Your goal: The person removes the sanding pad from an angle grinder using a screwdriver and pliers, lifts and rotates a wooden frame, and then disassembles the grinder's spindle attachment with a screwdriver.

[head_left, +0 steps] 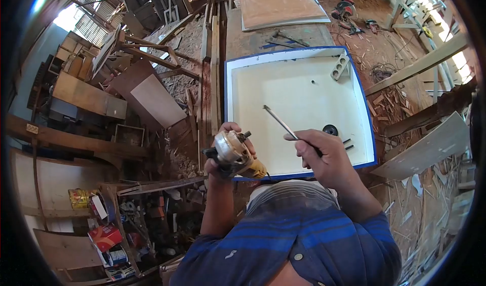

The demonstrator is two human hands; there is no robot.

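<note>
My left hand (pixel 218 167) is wrapped round a power tool (pixel 231 148) with a metal head, a short spindle and a yellow body. In my right hand (pixel 324 152) is a screwdriver (pixel 275 117), its thin metal shaft pointing up and left, apart from the tool. Both are held over a white tray-like panel with a blue edge (pixel 371 129). Inside the panel, a black round part (pixel 330 129) lies just beyond my right hand, beside two short dark rods (pixel 348 144). A tiny dark piece (pixel 313 82) sits farther back.
A grey power strip (pixel 339 67) rests in the panel's back right corner. Behind are hand tools (pixel 287 39) and a stacked brown board (pixel 283 7). A red saw (pixel 345 9) stands on the littered ground. Long planks (pixel 214 63) run along the left; shelves with boxes (pixel 105 237) are lower left.
</note>
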